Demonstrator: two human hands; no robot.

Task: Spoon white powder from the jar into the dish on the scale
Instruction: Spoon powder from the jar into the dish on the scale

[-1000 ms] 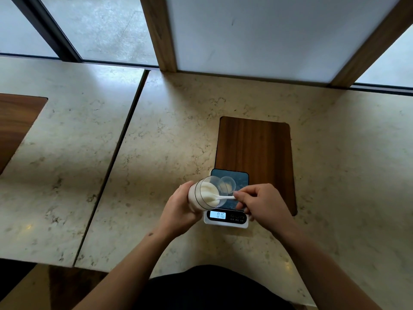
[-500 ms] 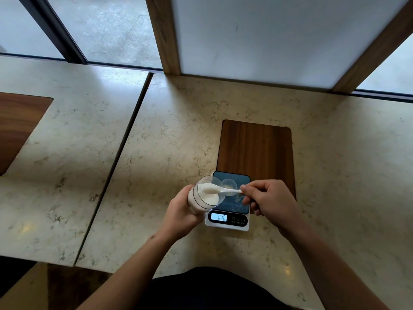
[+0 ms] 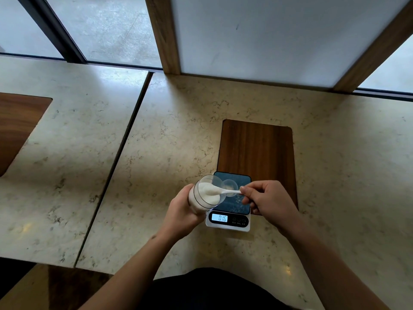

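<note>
Marble-patterned beige bench [image 3: 178, 142] carries a small white digital scale [image 3: 228, 224] with a dark blue glass platform, set at the 6 o'clock end of a dark wooden rectangular inlay [image 3: 257, 148]. The lit display of the scale reads 0.16. On the platform, toward its 12 o'clock edge, sits a small clear round dish [image 3: 231, 185]; what it contains cannot be made out.

The left hand [image 3: 181, 213] is wrapped around a clear cylindrical jar of white powder [image 3: 204, 194], gripping its body and holding it tilted on its side just at 9 o'clock of the scale, with the open mouth facing the dish at 3 o'clock. The jar's rim overlaps the platform's 9 o'clock edge and partly hides the dish.

The right hand [image 3: 268, 198] is closed in a pinch on the handle end of a small white plastic spoon [image 3: 223, 192]. The spoon lies nearly level, its handle pointing to 3 o'clock and its bowl inside the jar mouth, against the powder. The right hand hovers over the platform's 3 o'clock side.

A second wooden inlay [image 3: 17, 126] shows at far 9 o'clock.
</note>
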